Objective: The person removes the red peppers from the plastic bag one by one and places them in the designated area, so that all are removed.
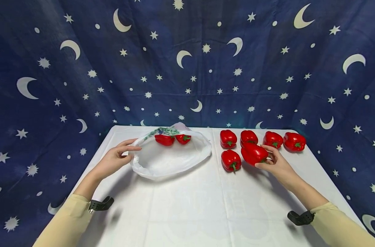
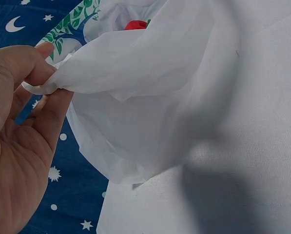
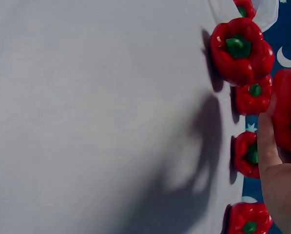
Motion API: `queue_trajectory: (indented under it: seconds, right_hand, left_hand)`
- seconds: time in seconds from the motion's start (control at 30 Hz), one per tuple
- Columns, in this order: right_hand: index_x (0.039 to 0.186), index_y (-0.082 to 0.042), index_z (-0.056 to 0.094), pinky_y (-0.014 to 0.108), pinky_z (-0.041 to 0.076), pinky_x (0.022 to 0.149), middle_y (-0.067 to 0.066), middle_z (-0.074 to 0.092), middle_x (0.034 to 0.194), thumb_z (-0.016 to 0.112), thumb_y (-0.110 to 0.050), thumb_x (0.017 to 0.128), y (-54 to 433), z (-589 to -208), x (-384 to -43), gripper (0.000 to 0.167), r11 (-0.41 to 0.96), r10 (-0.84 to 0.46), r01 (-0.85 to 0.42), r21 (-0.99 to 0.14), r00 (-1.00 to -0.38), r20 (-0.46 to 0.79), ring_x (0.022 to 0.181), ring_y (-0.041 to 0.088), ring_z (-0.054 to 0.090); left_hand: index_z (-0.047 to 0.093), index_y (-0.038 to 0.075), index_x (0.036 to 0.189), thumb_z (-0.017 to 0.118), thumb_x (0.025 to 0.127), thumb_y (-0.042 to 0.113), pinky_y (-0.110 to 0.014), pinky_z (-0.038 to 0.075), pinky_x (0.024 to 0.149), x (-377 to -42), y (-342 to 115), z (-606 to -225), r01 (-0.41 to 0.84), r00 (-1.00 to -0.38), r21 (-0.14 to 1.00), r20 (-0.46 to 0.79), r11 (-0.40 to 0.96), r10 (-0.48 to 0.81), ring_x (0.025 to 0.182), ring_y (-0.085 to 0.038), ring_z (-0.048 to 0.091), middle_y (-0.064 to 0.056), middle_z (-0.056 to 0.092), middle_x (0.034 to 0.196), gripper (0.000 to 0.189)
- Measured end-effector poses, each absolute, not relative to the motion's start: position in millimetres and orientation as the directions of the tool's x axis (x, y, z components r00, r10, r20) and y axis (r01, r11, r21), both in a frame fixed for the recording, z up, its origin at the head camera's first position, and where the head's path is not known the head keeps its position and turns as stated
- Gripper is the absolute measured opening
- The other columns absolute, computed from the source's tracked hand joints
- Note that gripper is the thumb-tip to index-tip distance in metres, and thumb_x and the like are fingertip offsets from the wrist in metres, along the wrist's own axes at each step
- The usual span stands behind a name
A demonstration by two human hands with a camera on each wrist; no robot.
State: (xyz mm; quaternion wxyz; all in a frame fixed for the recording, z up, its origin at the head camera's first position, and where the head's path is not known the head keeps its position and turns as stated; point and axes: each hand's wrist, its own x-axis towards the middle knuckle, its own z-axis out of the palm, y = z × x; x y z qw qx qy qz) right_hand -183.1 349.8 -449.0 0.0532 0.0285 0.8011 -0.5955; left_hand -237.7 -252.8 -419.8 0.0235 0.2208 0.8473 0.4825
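Observation:
A white plastic bag [image 1: 172, 164] with a green leaf print lies on the table, its mouth held wide toward me. Two red bell peppers [image 1: 165, 140] are inside it. My left hand [image 1: 117, 156] pinches the bag's left rim between thumb and fingers, plain in the left wrist view at the gathered edge [image 2: 62, 80]. My right hand [image 1: 277, 164] grips a red bell pepper [image 1: 253, 153] raised over the table, its green stem toward the palm. Just left of it another pepper [image 1: 231, 160] stands on the cloth, stem toward me.
Behind the held pepper, a row of several red bell peppers [image 1: 228, 139] runs along the table's back right, out to the rightmost pepper [image 1: 294, 141]. A white cloth [image 1: 187, 212] covers the table. A blue curtain [image 1: 162, 61] with moons and stars hangs around it.

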Motion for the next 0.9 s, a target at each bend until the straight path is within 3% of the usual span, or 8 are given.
queue_trajectory:
  seconds: [0.3,0.43,0.57,0.9]
  right_hand:
    - [0.162,-0.005,0.011,0.019,0.05,0.083,0.031,0.026,0.155,0.079,-0.022,0.091,352,-465,-176,0.1,0.328,0.078,0.191,-0.925,-0.981,-0.175,0.135,0.047,0.036]
    - [0.163,-0.006,0.01,0.036,0.051,0.097,0.031,0.024,0.157,0.08,-0.023,0.091,351,-469,-178,0.102,0.351,0.118,0.227,-0.908,-0.973,-0.198,0.136,0.048,0.035]
    - [0.163,-0.006,0.009,0.055,0.04,0.108,0.031,0.021,0.159,0.08,-0.022,0.09,350,-472,-180,0.104,0.344,0.146,0.243,-0.907,-0.968,-0.204,0.139,0.05,0.033]
    - [0.163,-0.004,0.007,0.059,0.037,0.109,0.033,0.022,0.158,0.079,-0.022,0.091,349,-479,-183,0.103,0.34,0.177,0.238,-0.91,-0.966,-0.186,0.139,0.05,0.033]
  left_hand:
    - [0.073,0.015,0.129,0.063,0.1,0.007,-0.02,0.047,0.074,-238,-254,-421,0.349,-0.902,0.832,0.173,0.431,0.395,0.128,-0.015,0.038,0.0,0.038,0.16,0.031]
    - [0.073,0.015,0.129,0.063,0.1,0.007,-0.021,0.047,0.074,-237,-254,-421,0.35,-0.903,0.829,0.173,0.436,0.394,0.129,-0.015,0.039,0.001,0.038,0.16,0.032]
    - [0.073,0.018,0.13,0.062,0.101,0.009,-0.022,0.047,0.075,-236,-254,-420,0.34,-0.906,0.827,0.16,0.448,0.392,0.13,-0.014,0.039,0.004,0.038,0.16,0.032]
    - [0.072,0.019,0.131,0.061,0.101,0.008,-0.022,0.047,0.075,-235,-253,-418,0.327,-0.908,0.83,0.144,0.452,0.393,0.129,-0.016,0.041,0.005,0.036,0.161,0.034]
